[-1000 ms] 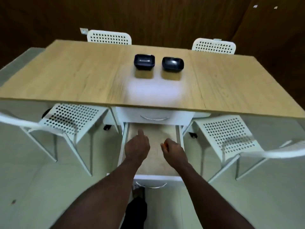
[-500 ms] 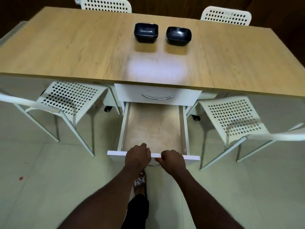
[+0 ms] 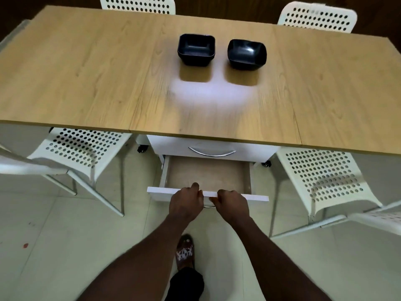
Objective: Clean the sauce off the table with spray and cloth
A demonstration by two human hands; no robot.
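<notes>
Since the lower drawer stood half out beneath the table, I saw the left hand and right hand side by side, fingers curled over its front edge, likely to slide it; no spray, cloth or sauce showed anywhere.

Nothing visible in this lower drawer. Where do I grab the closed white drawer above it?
Take the curved silver metal handle at the middle of the closed white upper drawer, from the front, over the open lower drawer. It is the only protruding part; the flat face offers no edge.
</notes>
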